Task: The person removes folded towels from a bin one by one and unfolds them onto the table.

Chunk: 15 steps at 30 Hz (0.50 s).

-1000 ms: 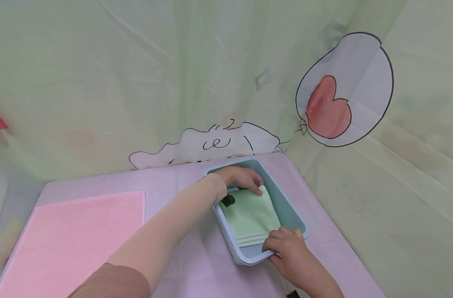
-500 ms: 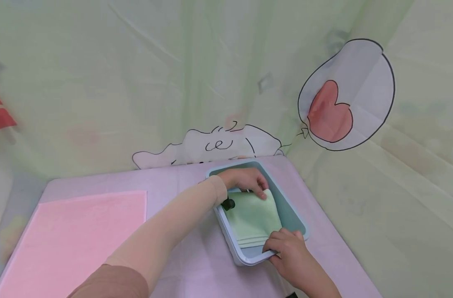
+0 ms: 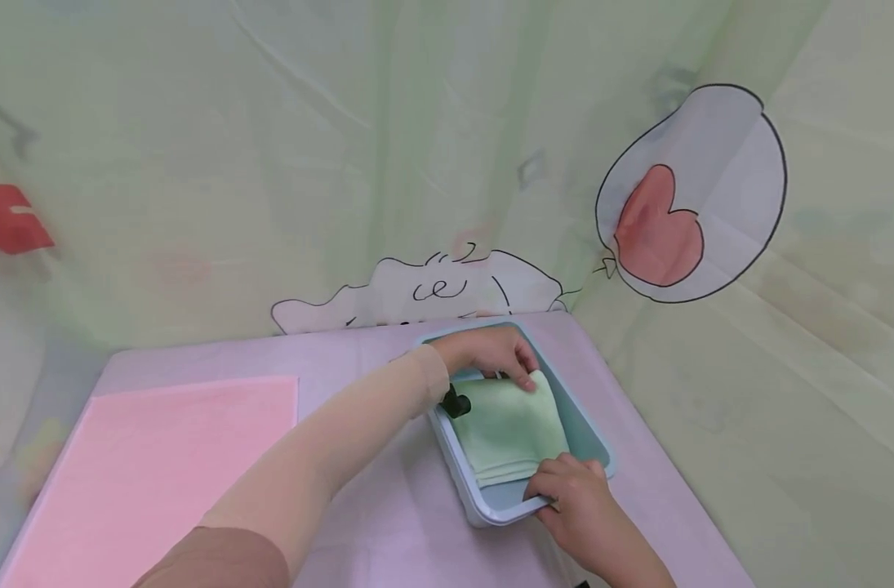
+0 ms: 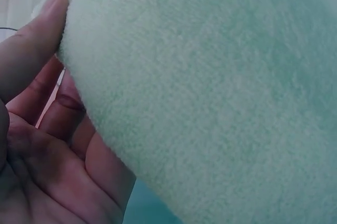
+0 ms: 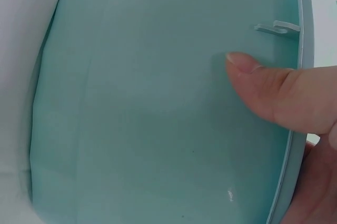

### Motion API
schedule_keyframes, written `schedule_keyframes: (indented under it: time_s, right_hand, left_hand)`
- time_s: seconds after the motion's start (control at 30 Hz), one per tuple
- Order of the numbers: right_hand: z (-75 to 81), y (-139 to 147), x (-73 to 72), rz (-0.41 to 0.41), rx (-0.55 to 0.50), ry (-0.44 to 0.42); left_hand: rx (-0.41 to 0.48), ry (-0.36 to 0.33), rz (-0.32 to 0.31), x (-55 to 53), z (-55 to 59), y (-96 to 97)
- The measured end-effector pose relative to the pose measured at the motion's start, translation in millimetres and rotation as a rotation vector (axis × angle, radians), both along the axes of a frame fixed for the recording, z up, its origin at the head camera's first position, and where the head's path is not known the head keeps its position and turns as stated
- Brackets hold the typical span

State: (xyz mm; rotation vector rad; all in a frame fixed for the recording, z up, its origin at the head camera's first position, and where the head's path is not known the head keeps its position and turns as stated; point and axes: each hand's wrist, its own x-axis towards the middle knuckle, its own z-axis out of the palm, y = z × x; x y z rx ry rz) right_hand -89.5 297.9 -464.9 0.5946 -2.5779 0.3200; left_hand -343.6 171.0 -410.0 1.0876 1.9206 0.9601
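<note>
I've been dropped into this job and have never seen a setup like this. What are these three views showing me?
No machine here: these are a person's two bare hands. The head view comes from a camera worn on the head, looking forward and down; the other two come from cameras on the wrists, each watching its own hand.

On the lilac table are a blue tub and, to its left, a flat pink cloth. Inside the tub is a folded green cloth. The left hand pinches that cloth's far corner, thumb in front, as its wrist view shows close up. The right hand grips the tub's near rim, thumb outside.
</note>
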Motion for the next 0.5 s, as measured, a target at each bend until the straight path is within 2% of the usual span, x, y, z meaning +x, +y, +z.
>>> schedule_keyframes:
  time_s: [0.13,0.3,0.5]
  right_hand:
    - [-0.9,-1,0.0,-0.010,-0.003,0.005]
    - [-1.9,-2,-0.3,-0.022,-0.007,0.006]
    - [-3.9,-3,-0.8,-0.019,-0.003,0.039]
  left_hand:
    - [0.018,-0.031,0.010,0.8,6.8,-5.5]
    - [0.034,0.013,0.038,2.5,19.3,-12.6]
    - [0.093,-0.048,0.050,9.4,37.3,-21.6]
